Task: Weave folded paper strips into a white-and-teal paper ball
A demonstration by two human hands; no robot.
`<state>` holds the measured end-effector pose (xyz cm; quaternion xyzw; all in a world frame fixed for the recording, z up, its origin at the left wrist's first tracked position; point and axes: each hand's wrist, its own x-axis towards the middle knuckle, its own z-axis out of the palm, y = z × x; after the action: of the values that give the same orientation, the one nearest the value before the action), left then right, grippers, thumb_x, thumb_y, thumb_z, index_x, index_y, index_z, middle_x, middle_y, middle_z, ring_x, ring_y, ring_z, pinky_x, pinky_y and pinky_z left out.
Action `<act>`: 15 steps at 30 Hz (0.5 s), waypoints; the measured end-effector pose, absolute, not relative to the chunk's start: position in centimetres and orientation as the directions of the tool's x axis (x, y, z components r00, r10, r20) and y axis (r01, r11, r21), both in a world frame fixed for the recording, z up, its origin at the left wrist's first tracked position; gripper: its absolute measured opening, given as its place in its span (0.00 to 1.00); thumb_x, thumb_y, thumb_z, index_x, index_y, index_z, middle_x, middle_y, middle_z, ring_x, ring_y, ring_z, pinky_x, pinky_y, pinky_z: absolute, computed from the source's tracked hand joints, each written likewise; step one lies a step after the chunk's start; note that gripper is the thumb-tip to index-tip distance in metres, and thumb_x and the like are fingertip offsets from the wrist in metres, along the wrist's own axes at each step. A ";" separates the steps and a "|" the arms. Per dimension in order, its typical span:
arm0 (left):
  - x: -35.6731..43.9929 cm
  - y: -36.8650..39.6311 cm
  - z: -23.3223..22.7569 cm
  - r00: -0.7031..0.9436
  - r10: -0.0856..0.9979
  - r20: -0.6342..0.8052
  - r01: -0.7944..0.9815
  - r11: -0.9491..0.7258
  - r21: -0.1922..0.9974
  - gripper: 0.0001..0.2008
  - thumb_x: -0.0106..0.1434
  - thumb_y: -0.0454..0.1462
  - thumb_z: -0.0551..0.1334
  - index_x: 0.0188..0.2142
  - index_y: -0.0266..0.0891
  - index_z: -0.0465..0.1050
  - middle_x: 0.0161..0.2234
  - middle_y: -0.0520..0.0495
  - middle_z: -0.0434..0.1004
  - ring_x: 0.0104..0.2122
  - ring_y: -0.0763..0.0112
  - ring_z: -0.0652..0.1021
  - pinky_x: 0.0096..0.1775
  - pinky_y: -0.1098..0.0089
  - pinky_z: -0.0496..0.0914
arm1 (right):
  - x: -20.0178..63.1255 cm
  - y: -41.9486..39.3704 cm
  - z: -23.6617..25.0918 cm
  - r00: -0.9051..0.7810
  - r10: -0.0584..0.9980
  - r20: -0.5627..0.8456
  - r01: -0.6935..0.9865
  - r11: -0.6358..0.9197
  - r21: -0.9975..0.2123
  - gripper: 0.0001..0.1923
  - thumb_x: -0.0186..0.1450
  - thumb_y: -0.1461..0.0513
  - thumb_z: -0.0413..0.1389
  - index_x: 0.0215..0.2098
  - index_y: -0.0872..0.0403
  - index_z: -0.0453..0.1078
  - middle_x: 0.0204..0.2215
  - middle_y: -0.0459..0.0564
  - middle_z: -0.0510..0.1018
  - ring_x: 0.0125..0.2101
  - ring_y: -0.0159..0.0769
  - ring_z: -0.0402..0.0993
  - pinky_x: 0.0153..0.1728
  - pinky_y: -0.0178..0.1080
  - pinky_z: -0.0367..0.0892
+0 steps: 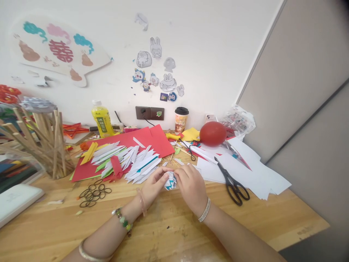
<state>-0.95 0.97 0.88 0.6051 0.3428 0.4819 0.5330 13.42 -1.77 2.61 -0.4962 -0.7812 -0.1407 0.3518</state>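
Between my two hands, just above the front of the wooden table, is a small folded paper piece in white and blue with a zigzag edge. My left hand pinches its left side with thumb and fingers. On the other side my right hand is closed on its upper right edge, the fingertips partly hidden. Close behind my left hand lies a loose pile of folded paper strips, mostly white with some green, blue and red. Sheets of red paper lie under and behind the pile.
Black scissors lie right of my hands by white paper sheets. Black rubber bands are at left. A red balloon, a lidded paper cup and a yellow bottle stand behind. Wooden sticks fill a container at far left.
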 end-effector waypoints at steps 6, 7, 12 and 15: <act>-0.9 0.8 1.1 0.283 0.931 0.229 -0.083 -0.214 0.973 0.15 0.54 0.46 0.59 0.35 0.37 0.70 0.34 0.47 0.74 0.37 0.64 0.73 0.41 0.67 0.65 | 13.4 -1.9 2.9 -0.295 0.667 0.684 0.891 0.450 -0.055 0.13 0.65 0.66 0.45 0.26 0.55 0.68 0.23 0.49 0.69 0.27 0.37 0.61 0.27 0.38 0.57; -1.0 0.9 1.1 0.282 0.932 0.228 -0.088 -0.212 0.973 0.15 0.54 0.46 0.59 0.35 0.37 0.70 0.33 0.47 0.75 0.37 0.64 0.73 0.41 0.67 0.66 | 13.4 -1.9 2.9 -0.286 0.674 0.681 0.885 0.459 -0.083 0.13 0.65 0.66 0.45 0.27 0.55 0.68 0.24 0.49 0.69 0.28 0.37 0.62 0.28 0.38 0.57; -1.0 1.1 0.7 0.305 0.929 0.211 -0.132 -0.179 0.975 0.16 0.55 0.46 0.58 0.37 0.37 0.69 0.31 0.47 0.74 0.35 0.64 0.73 0.39 0.67 0.66 | 13.9 -1.8 3.1 -0.158 0.742 0.651 0.763 0.510 -0.397 0.06 0.63 0.63 0.50 0.30 0.54 0.67 0.28 0.47 0.71 0.32 0.35 0.66 0.32 0.37 0.61; -0.9 1.1 0.5 0.318 0.928 0.195 -0.152 -0.153 0.976 0.16 0.55 0.46 0.58 0.37 0.36 0.68 0.31 0.48 0.74 0.34 0.65 0.73 0.38 0.68 0.66 | 14.0 -1.6 3.2 -0.141 0.774 0.618 0.691 0.524 -0.498 0.06 0.63 0.63 0.51 0.28 0.53 0.66 0.27 0.46 0.71 0.31 0.33 0.66 0.33 0.35 0.62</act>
<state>-0.91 1.05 0.50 0.5870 0.3303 0.4816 0.5607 14.04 -1.60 3.23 -0.4857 -0.7538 0.0470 0.4402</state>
